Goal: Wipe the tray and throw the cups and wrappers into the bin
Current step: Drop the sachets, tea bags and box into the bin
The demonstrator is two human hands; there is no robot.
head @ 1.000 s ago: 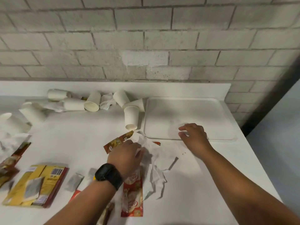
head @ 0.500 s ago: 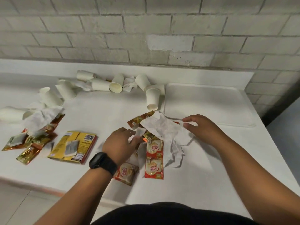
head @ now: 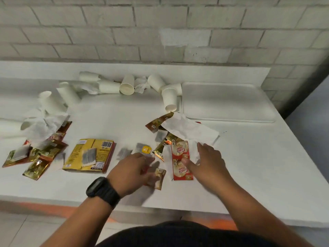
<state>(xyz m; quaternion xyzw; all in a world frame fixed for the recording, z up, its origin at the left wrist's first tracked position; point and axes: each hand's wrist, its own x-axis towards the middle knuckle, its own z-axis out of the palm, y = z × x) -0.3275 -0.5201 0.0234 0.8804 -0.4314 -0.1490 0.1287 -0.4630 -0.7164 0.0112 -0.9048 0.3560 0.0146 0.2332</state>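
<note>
A white counter [head: 249, 166] runs along a pale painted brick wall [head: 160, 32], its low white upstand meeting the wall at the far edge; pale floor tiles show below the near edge at left, and a dark vertical strip borders the wall at far right. On the far right of the counter lies one white tray [head: 229, 102], bare on top. To its left a scatter of white paper cups [head: 170, 99] lies on its side along the far edge and toward the left: about nine can be counted, though the leftmost are blurred. Crumpled white tissues [head: 190, 130] number roughly four: one by the tray's near left corner, one among the far cups, two at left. One flattened yellow carton [head: 89, 154] lies left of centre with tea bags on it. A twin red creamer sachet [head: 181, 162] lies near centre; gold and red wrappers [head: 42, 152] are heaped at left, too overlapped to count. The person's left hand [head: 132, 168], a black watch [head: 102, 191] on its wrist, curls its fingers onto a small sachet [head: 159, 177] near the front edge; motion blur hides whether it is gripped. The right hand [head: 207, 160] hovers with fingers spread and relaxed, thumb over the red sachet.
</note>
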